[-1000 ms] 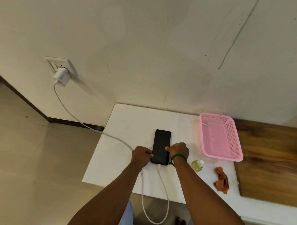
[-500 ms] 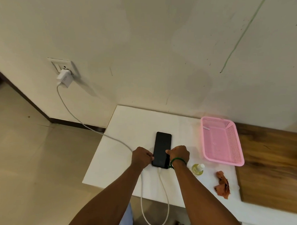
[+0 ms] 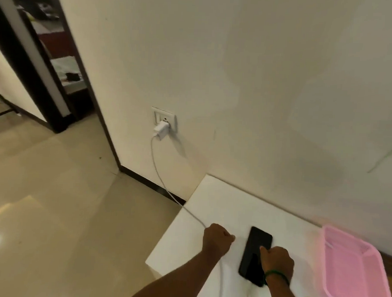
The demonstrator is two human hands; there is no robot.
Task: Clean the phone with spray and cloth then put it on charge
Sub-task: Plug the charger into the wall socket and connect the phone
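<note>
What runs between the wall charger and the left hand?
A white cable, sagging from the charger to the left hand, in the head view.

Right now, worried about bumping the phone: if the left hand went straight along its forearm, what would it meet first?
Likely bare table just past the phone, then the wall. The left hand, gripping the cable, could clip the phone's corner; depth is unclear.

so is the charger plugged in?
Plugged in: the white charger sits in the wall socket, its cable running down toward the table.
</note>
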